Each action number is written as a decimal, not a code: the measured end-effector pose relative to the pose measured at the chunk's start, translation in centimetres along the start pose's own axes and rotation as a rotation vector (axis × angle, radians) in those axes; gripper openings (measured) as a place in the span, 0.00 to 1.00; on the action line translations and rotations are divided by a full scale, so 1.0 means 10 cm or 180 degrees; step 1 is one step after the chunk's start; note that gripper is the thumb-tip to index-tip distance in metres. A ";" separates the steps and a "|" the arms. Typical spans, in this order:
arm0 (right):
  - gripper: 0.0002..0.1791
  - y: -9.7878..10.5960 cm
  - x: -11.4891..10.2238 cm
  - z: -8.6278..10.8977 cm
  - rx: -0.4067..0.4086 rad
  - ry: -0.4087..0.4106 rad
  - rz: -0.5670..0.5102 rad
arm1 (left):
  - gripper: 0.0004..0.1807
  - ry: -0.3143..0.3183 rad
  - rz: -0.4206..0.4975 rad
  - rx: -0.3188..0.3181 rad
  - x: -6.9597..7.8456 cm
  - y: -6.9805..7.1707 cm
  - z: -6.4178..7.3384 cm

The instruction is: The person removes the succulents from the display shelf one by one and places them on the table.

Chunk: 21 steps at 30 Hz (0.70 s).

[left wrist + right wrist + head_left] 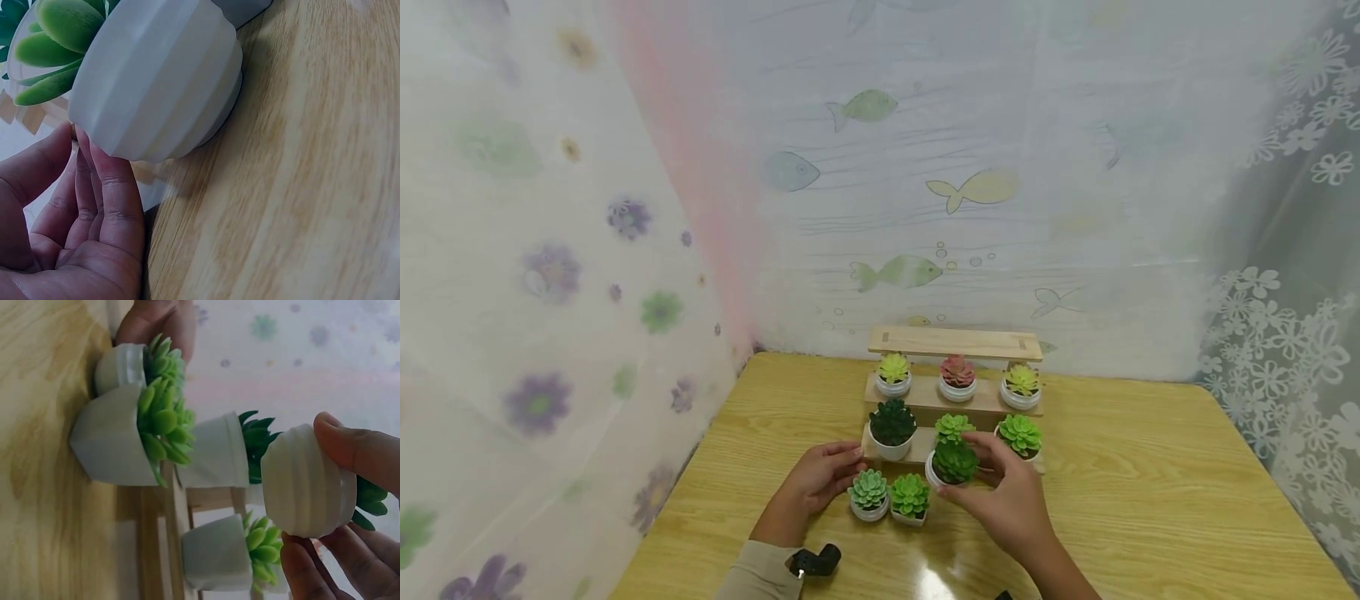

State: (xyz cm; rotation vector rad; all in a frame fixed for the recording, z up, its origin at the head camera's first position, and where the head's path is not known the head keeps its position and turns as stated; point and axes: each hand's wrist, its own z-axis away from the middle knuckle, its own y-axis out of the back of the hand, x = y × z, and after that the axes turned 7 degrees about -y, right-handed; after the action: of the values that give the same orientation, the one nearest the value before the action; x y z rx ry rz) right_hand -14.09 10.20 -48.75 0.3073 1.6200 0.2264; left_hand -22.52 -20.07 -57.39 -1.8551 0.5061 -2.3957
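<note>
My right hand (1011, 498) holds a potted succulent (953, 463) with dark green leaves, gripping its ribbed white pot (306, 481) between thumb and fingers. The pot is raised in front of the lower step of a wooden plant stand (955, 342). At the left end of that step, my left hand (822, 479) pinches the stand's edge between thumb and fingertips. Beside it on the table are a pale green succulent (868, 490) and a bright green succulent (910, 497). In the left wrist view a white pot (162, 81) hides part of the stand.
The lower step bears a dark succulent (892, 425) and bright green succulents (1021, 435). Above them stand a yellow succulent (893, 369), a red one (957, 373) and another yellow one (1022, 382). Printed curtains (970, 250) hang behind the wooden table (1157, 483).
</note>
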 end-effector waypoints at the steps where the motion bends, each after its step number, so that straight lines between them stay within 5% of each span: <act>1: 0.41 0.00 0.02 0.01 0.0007 -0.0021 -0.0021 | 0.19 0.0006 0.0001 0.0008 0.00 0.00 0.00; 21: 0.40 -0.12 0.47 0.11 0.0154 -0.0455 -0.0037 | 0.18 0.0016 0.0013 0.0026 0.00 0.00 0.01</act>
State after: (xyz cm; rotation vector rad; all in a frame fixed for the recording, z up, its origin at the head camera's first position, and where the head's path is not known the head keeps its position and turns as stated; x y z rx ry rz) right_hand -13.34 10.61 -53.66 0.3436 1.4870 0.1529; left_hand -22.39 -20.12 -57.32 -1.8433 0.4992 -2.3967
